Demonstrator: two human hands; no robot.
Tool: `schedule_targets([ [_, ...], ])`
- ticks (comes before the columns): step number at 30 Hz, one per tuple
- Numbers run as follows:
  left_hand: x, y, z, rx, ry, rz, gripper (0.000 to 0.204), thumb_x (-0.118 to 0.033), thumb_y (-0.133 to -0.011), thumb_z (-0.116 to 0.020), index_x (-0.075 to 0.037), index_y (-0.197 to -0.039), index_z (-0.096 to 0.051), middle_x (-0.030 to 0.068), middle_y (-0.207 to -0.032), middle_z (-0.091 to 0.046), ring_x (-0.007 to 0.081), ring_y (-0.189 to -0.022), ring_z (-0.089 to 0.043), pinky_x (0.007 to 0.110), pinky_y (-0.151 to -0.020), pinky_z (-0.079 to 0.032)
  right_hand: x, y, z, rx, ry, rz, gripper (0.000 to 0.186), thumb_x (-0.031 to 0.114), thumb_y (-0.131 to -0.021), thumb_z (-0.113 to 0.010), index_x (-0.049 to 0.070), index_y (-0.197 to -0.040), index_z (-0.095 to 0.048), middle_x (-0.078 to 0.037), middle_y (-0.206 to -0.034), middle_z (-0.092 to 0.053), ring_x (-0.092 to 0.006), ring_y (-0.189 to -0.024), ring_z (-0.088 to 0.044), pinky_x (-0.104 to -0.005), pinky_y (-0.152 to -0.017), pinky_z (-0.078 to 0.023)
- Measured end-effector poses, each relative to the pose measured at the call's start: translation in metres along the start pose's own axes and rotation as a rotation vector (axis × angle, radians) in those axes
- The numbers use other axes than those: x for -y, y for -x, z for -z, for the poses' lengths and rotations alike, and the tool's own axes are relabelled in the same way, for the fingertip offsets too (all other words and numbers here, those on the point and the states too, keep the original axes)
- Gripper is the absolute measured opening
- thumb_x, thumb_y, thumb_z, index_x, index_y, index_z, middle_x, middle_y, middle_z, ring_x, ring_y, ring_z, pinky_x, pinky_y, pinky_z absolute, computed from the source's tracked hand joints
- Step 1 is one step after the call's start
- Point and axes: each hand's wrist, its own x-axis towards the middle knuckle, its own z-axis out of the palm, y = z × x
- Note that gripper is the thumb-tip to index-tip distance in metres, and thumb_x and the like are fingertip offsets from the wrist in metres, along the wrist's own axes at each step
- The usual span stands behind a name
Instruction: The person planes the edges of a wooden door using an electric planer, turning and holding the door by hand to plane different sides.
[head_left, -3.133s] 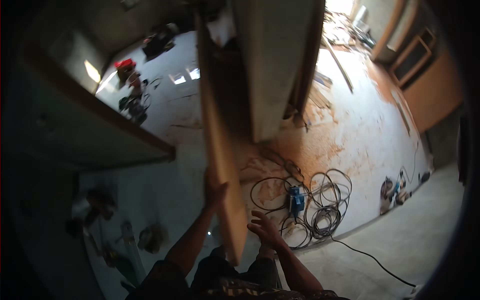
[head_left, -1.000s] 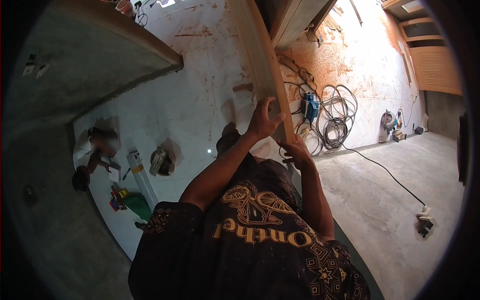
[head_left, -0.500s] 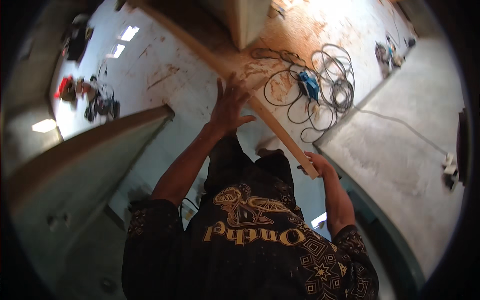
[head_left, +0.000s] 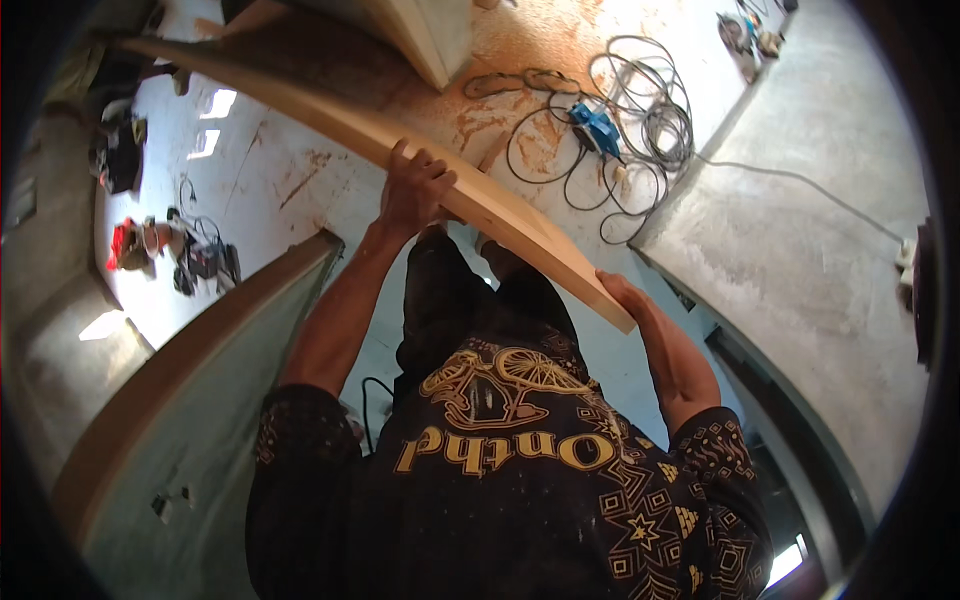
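Head view: a person in a black short-sleeved shirt with gold print point(head_left: 500, 510) works above a white, dust-smeared floor point(head_left: 260, 205)
Long tan wooden panel point(head_left: 515, 230): slants across the front of the body, near end at the person's right, far end running to the upper left; a moment earlier it points more steeply away, and now it lies more crosswise
Left hand point(head_left: 415, 185): fingers curl over the panel's thick edge, gripping it partway along; just before, this hand shows spread and blurred over the wood
Right hand point(head_left: 622, 292): stays at the near end, thumb along the upper side; the other fingers are hidden behind the wood, so how tightly they close cannot be told
Change in hold: with contact at two places well apart, the panel appears better steadied, its slant now seemingly guided by both arms
Grey partition with pale wooden edging point(head_left: 425, 50): stands just beyond the panel, close enough to look like a possible knock point
Blue-bodied power tool point(head_left: 596, 130): lies among loops of dark cable point(head_left: 668, 150) on the floor, beyond the panel and apart from it
Orange-brown dust point(head_left: 540, 45): spreads over the floor beside the partition and the tool
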Motion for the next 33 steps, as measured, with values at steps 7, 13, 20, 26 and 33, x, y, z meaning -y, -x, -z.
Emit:
schedule_targets([
  [7,0.030,0.030,0.005,-0.134,-0.074,-0.046,0.016,-0.026,-0.070,-0.070,-0.016,-0.082,-0.069,-0.0048,-0.080,-0.062,0.0155,-0.091,-0.059,0.054,-0.110,-0.029,0.033,0.045,-0.007,-0.011,-0.003,-0.072,0.069,0.053,-0.102,-0.036,-0.007,-0.124,-0.062,-0.026,-0.118,-0.066,-0.0322,-0.112,-0.062,-0.0435,-0.096,-0.043],
  [13,0.045,0.046,0.027,-0.247,-0.048,-0.084,0.021,-0.034,-0.071,-0.071,-0.019,-0.086,-0.071,-0.0082,-0.088,-0.065,0.0138,-0.095,-0.060,0.051,-0.108,-0.034,0.061,0.101,-0.021,0.062,-0.098,-0.122,0.060,0.052,-0.103,-0.035,0.002,-0.097,-0.067,-0.015,-0.077,-0.066,-0.0261,-0.062,-0.064,-0.0438,-0.056,-0.051],
  [20,0.035,0.073,0.044,-0.115,-0.061,-0.086,0.016,-0.028,-0.076,-0.069,-0.025,-0.092,-0.074,-0.0127,-0.088,-0.066,0.0108,-0.099,-0.062,0.047,-0.109,-0.035,0.056,0.116,-0.056,0.035,-0.199,-0.122,0.050,0.052,-0.103,-0.040,0.010,-0.085,-0.060,-0.006,-0.060,-0.053,-0.0216,-0.045,-0.056,-0.0385,-0.041,-0.044],
  [26,0.036,0.084,0.049,-0.069,-0.093,-0.112,0.035,-0.044,-0.067,-0.075,-0.027,-0.096,-0.075,-0.0109,-0.087,-0.064,0.0115,-0.097,-0.060,0.047,-0.107,-0.039,0.060,0.109,-0.077,0.052,-0.259,-0.117,0.050,0.052,-0.103,-0.041,0.010,-0.087,-0.060,-0.007,-0.058,-0.054,-0.0223,-0.043,-0.056,-0.0378,-0.040,-0.044],
  [33,0.029,0.088,0.023,-0.090,-0.101,-0.134,0.025,-0.039,-0.069,-0.074,-0.025,-0.090,-0.072,-0.0113,-0.085,-0.062,0.0119,-0.101,-0.061,0.049,-0.106,-0.039,0.036,0.085,-0.074,0.044,-0.209,-0.148,0.056,0.053,-0.103,-0.037,0.005,-0.089,-0.062,-0.011,-0.061,-0.057,-0.0244,-0.047,-0.058,-0.0393,-0.043,-0.047],
])
